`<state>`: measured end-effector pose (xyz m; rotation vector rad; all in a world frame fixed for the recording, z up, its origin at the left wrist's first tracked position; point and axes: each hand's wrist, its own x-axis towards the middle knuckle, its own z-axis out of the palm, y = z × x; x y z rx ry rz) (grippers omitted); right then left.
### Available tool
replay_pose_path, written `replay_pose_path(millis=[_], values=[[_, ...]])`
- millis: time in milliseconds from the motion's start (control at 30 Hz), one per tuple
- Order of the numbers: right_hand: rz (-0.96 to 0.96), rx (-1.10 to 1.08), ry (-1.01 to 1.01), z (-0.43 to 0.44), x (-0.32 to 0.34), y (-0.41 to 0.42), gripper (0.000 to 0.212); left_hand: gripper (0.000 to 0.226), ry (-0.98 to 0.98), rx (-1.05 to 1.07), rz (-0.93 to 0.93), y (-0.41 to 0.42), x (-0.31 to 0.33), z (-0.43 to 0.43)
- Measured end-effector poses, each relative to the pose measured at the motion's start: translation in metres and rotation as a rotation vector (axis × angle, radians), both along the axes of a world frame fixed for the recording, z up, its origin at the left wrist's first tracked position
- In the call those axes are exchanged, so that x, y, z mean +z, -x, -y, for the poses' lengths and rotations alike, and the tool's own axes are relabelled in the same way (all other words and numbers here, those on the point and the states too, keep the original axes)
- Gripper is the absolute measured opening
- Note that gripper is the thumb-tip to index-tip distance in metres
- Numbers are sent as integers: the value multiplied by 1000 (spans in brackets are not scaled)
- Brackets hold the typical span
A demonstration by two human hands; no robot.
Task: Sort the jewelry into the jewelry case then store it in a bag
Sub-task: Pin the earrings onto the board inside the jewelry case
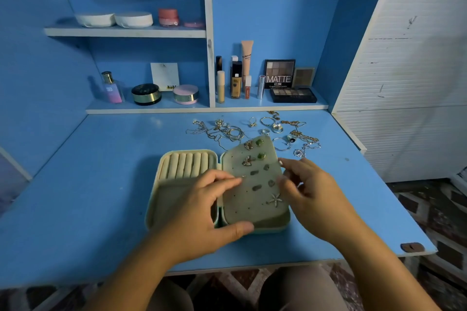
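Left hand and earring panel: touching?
Touching. Head view: the left hand has its fingertips on the left edge of the panel, with no gap visible.
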<state>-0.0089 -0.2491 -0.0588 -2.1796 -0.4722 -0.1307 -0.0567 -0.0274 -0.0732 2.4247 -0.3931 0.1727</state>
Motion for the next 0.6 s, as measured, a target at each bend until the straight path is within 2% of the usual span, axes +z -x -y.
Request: replay_pose_path(millis=[67, 167, 367, 500, 600], values=[[34, -16, 175, 7, -9, 0, 24, 83, -66, -7, 13, 0, -2, 2], [62, -13, 347, 12, -24, -1, 46, 81, -113, -7, 39, -2, -6, 3], [116, -21, 425, 14, -29, -4, 57, 80, -112, -14, 47, -2, -7, 4], [107, -49, 381, 23, -26, -18, 49, 81, -128, 0, 47, -3, -5, 5], [140, -89, 443, 31, -30, -33, 50, 82, -145, 0, 28, -4, -6, 4]])
